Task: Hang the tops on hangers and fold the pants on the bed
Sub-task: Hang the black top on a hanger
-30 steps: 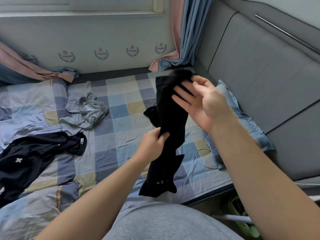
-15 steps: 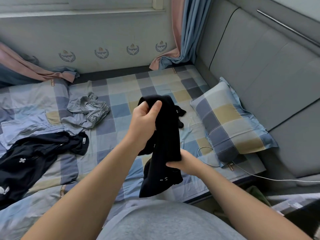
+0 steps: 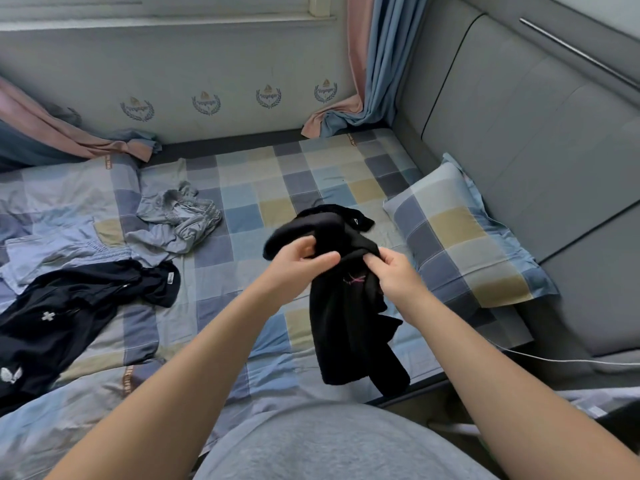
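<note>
Sorting out a bunched black garment (image 3: 346, 327) held over the bed (image 3: 242, 216), slightly toward three o'clock of centre, the left hand (image 3: 294, 263) and right hand (image 3: 398, 277) each pinch its top folds; next it seemingly needs shaking open before hanging or folding.

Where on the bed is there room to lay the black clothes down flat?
The bare checked bedsheet between the crumpled grey garment and the checked pillow is free. So is the strip nearer the wall. The left side is crowded: that grey garment, a pale blue garment and a black garment with white marks.
</note>
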A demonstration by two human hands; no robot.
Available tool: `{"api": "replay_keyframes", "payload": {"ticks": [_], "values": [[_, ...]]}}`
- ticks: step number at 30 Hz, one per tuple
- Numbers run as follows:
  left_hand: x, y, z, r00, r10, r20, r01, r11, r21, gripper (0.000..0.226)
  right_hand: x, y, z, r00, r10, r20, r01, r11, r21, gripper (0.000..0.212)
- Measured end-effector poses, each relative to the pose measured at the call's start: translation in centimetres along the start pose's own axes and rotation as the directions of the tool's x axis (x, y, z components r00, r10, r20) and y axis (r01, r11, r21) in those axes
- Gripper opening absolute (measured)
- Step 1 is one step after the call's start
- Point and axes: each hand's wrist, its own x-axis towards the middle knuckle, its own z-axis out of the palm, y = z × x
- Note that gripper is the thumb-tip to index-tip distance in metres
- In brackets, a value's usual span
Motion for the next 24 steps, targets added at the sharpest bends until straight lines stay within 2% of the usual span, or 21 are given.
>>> {"api": "replay_keyframes", "payload": {"ticks": [1, 2, 6, 8, 11, 12, 14, 16, 19, 21, 24], "values": [[-0.1, -0.6, 0.3, 0.999, -0.046, 0.026, 0.045, 0.998, 0.048, 0.064, 0.0, -0.7, 0.0, 1.0, -0.002, -0.028, 0.004, 0.998, 0.057, 0.021], [-0.3, -1.1, 0.8, 0.996, -0.065, 0.068, 0.059, 0.994, 0.093, 0.073, 0.0, -1.4, 0.0, 0.999, -0.001, -0.052, 0.006, 0.994, 0.111, 0.022], [-0.8, -2.8, 2.5, 0.957, -0.112, 0.268, 0.07, 0.984, 0.163, 0.065, 0.2, -4.0, -0.3, 0.998, 0.009, -0.07, 0.013, 0.952, 0.305, 0.024], [-0.4, -3.6, 3.3, 0.98, -0.035, 0.196, -0.007, 0.978, 0.209, 0.053, 0.2, -4.7, -0.4, 0.997, 0.01, -0.078, 0.023, 0.914, 0.404, 0.023], [0.3, -3.4, 3.2, 0.996, 0.085, -0.02, -0.079, 0.976, 0.204, 0.011, 0.2, -4.8, -0.7, 0.995, 0.007, -0.097, 0.04, 0.882, 0.469, 0.019], [0.6, -3.2, 2.8, 0.993, 0.095, -0.072, -0.081, 0.98, 0.179, 0.009, 0.2, -4.7, -0.8, 0.995, -0.003, -0.103, 0.051, 0.882, 0.469, 0.016], [0.8, -2.4, 1.9, 0.986, 0.062, -0.153, -0.055, 0.997, 0.048, 0.013, -0.2, -4.2, -0.9, 0.994, -0.041, -0.106, 0.079, 0.92, 0.385, 0.012], [0.8, -1.5, 1.0, 0.977, -0.016, -0.214, -0.016, 0.989, -0.148, 0.016, -1.1, -3.7, -0.8, 0.995, -0.087, -0.052, 0.097, 0.972, 0.214, 0.018], [0.7, -0.1, 0.1, 0.96, -0.165, -0.225, 0.058, 0.907, -0.417, 0.022, -2.5, -2.3, -0.4, 0.985, -0.039, 0.169, 0.045, 0.998, -0.032, 0.043], [0.6, 0.7, -0.2, 0.955, -0.232, -0.186, 0.11, 0.857, -0.503, 0.026, -3.2, -1.6, 0.4, 0.949, 0.042, 0.312, 0.004, 0.989, -0.147, 0.057], [0.1, 1.7, 0.2, 0.952, -0.267, -0.152, 0.146, 0.828, -0.542, 0.024, -3.7, -1.1, 2.3, 0.919, 0.038, 0.392, -0.011, 0.998, -0.07, 0.051]]}}
